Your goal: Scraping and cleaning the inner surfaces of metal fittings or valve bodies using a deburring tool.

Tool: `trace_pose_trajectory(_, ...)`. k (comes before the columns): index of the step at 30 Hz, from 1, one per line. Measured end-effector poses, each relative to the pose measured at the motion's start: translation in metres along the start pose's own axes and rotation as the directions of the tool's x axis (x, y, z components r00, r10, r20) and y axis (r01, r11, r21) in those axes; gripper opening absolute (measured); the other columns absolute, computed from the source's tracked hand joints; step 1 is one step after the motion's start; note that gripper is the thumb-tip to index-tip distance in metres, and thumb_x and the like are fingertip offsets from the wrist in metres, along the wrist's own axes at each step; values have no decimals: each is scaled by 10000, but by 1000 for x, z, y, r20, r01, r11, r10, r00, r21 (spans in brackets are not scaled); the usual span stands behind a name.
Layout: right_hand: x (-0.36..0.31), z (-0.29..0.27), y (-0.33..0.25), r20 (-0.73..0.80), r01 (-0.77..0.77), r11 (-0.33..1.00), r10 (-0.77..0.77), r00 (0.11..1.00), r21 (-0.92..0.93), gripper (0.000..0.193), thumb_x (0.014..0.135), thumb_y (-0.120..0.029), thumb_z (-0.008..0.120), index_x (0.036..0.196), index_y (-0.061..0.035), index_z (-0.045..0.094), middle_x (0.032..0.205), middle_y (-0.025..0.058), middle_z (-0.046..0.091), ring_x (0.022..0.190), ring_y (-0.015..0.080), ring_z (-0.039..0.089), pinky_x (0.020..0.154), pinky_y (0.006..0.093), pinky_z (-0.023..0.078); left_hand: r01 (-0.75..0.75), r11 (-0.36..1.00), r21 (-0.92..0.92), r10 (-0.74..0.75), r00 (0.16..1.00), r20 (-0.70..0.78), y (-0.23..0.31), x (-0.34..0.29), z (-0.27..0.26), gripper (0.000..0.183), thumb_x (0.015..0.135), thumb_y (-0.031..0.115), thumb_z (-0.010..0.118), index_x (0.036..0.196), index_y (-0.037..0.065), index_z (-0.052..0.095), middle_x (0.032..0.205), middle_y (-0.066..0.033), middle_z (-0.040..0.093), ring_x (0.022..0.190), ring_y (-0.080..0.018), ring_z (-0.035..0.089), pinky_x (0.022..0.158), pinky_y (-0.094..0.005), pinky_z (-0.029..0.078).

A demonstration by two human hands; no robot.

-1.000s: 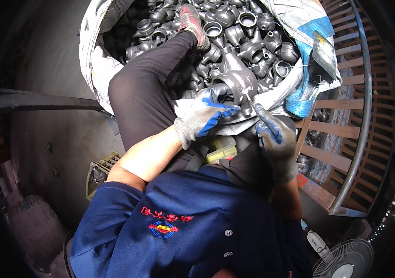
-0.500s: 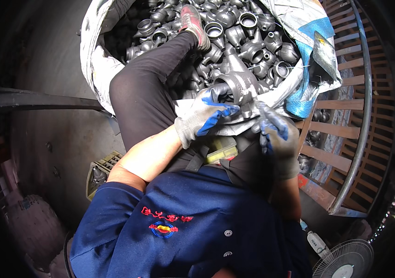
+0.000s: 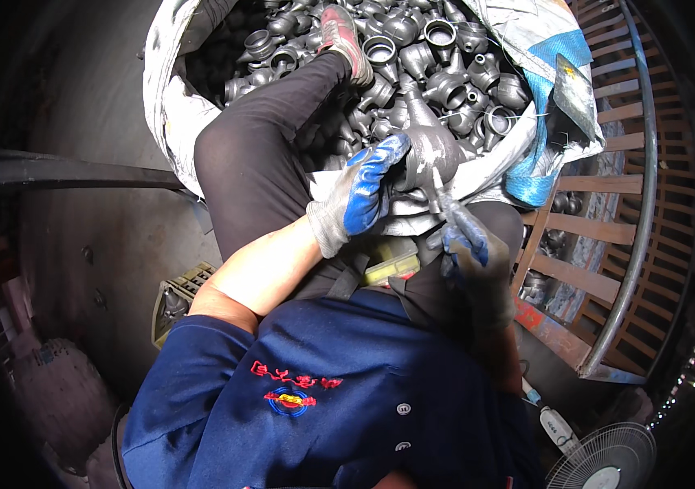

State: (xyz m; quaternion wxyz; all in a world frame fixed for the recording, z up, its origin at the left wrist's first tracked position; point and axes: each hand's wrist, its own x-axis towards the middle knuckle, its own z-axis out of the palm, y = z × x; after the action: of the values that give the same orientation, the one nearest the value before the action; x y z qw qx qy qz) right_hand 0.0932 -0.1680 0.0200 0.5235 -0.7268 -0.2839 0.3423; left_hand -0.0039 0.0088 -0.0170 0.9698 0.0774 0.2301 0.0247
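A dark grey metal casting (image 3: 433,155), with a round body and a tapering neck pointing away from me, is at the near rim of the bag. My left hand (image 3: 366,189), in a grey glove with a blue palm, grips its left side, the fingers reaching up along it. Its open end is hidden behind that hand. My right hand (image 3: 478,257), gloved alike, is closed below and right of the casting. A thin pale shape runs from its fingers to a short stub on the casting; whether it is a tool or a fingertip I cannot make out.
A white woven sack (image 3: 170,106) with a blue strap (image 3: 533,175) holds many similar castings. My leg (image 3: 250,147) lies across its opening. A brown slatted metal rack (image 3: 600,232) stands right, a fan (image 3: 604,469) lower right. A yellowish crate (image 3: 164,314) sits on the floor left.
The casting has turned, so its open end no longer shows. My left hand's fingers have straightened and moved up along it. My right hand has shifted slightly left and down.
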Motion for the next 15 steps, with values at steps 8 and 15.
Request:
trace_pose_trajectory(8, 6, 9, 7, 35, 58, 950, -49, 998, -306, 334, 779, -28, 563, 1099, 66, 571, 880, 147, 655, 781, 143, 636, 692, 264, 504, -247, 961, 125, 243, 969, 46, -4, 2, -6, 369, 909, 264, 506, 1219, 65, 490, 1201, -95, 534, 1098, -261, 535, 901, -500, 468)
trace_pose_trajectory(15, 0, -2, -3, -5, -116, 969, 120, 993, 220, 401, 792, -1, 551, 1185, 76, 521, 883, 74, 639, 748, 82, 579, 625, 185, 449, -284, 867, 410, 318, 948, -15, 3, -3, 4, 304, 899, 268, 546, 1119, 59, 562, 1022, -82, 612, 891, -172, 618, 738, -347, 534)
